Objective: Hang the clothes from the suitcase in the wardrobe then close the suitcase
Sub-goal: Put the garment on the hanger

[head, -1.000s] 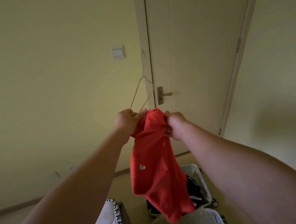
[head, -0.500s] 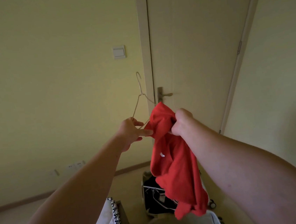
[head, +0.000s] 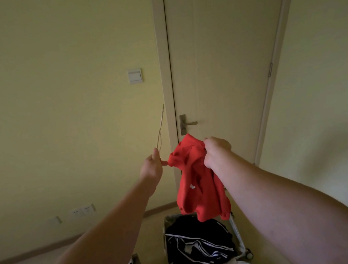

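Threading hanger (head: 160, 131) into red top (head: 195, 183) | pinching its wire with left hand (head: 151, 168), clenching right hand (head: 216, 151) round bunched collar | top dangling above open suitcase (head: 239, 239) | risking: thin wire snagging in bunched cloth, top slipping off.

My feed is dim and soft, with a yellow-green cast over the wall (head: 60, 122) and the door (head: 226, 62). The light is even, and its source sits outside my view. A broad, blurred shadow lies on the right-hand wall (head: 342, 146). The corners darken. The wide lens tilts the door frame (head: 276, 78) and curves the skirting (head: 31, 252). The red garment (head: 195, 183) is the one strong colour. The wire hanger (head: 160, 129) barely shows against the wall, and the dark clothes (head: 197, 243) lose detail in the gloom.
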Action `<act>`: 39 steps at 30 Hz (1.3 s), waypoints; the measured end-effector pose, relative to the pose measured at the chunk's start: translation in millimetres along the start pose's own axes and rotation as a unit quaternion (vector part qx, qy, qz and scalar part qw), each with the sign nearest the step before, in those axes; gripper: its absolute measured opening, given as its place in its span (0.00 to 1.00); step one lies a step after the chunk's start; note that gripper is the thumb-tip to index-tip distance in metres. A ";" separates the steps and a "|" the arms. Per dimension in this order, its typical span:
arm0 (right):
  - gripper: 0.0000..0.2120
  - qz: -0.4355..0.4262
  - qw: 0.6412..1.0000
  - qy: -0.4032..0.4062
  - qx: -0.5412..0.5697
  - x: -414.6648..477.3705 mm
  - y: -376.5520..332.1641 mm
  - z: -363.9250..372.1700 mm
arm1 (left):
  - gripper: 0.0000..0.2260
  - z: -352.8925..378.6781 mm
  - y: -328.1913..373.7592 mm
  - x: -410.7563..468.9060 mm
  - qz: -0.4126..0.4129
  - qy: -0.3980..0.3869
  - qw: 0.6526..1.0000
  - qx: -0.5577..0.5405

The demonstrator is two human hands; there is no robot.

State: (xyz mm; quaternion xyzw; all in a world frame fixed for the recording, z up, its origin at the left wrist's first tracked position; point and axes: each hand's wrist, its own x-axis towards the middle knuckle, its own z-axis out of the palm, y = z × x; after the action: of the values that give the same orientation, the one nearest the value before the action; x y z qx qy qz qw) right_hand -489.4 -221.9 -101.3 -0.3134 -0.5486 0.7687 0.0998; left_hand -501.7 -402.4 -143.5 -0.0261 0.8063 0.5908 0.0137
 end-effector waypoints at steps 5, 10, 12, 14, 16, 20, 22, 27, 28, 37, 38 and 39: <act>0.13 0.016 0.998 -0.009 0.060 -13.8 0.6 5.3 | 0.18 3.1 0.3 7.6 -0.026 0.031 0.998 -0.044; 0.30 -0.038 0.994 -0.035 -0.095 -19.6 0.3 1.0 | 0.20 1.6 -8.9 13.4 -0.015 0.044 0.998 -0.039; 0.26 -0.051 0.989 -0.011 -0.137 -14.2 5.6 0.5 | 0.19 -1.3 -7.8 13.3 -0.005 0.056 0.998 -0.033; 0.20 -0.066 0.985 0.019 -0.157 -6.5 12.5 0.5 | 0.18 -3.6 -3.5 12.8 0.022 0.066 0.997 -0.031; 0.14 -0.071 0.982 0.052 -0.167 -1.6 17.2 -0.7 | 0.17 -8.5 4.2 10.1 0.059 0.090 0.994 0.007; 0.09 -0.083 0.962 0.099 -0.242 3.3 18.7 -4.6 | 0.22 -22.1 26.5 -2.5 0.129 0.192 0.951 0.207; 0.12 -0.088 0.944 0.105 -0.299 4.8 19.1 -7.2 | 0.21 -26.4 39.3 -8.4 0.153 0.233 0.920 0.274; 0.16 -0.068 0.913 0.053 -0.398 8.1 28.3 -13.5 | 0.20 -31.7 68.8 -9.6 0.206 0.283 0.904 0.246; 0.15 -0.054 0.913 0.034 -0.402 7.7 31.6 -14.7 | 0.19 -32.5 74.3 -8.2 0.211 0.290 0.910 0.209; 0.10 -0.073 0.957 -0.043 -0.278 1.5 39.9 -12.0 | 0.18 -22.4 107.9 -10.2 0.303 0.299 0.903 0.048; 0.11 -0.077 0.952 -0.070 -0.289 2.0 41.6 -11.6 | 0.17 -22.7 110.3 -9.2 0.302 0.299 0.904 0.037; 0.11 -0.082 0.950 -0.090 -0.288 1.6 42.6 -12.2 | 0.16 -22.9 111.7 -7.5 0.299 0.296 0.907 0.027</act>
State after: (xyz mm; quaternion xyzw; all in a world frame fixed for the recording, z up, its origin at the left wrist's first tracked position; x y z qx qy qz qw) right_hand -475.4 -227.7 -143.0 -0.2124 -0.7773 0.5920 0.0182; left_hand -500.5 -390.4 -29.8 0.0430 0.7587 0.5105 -0.4025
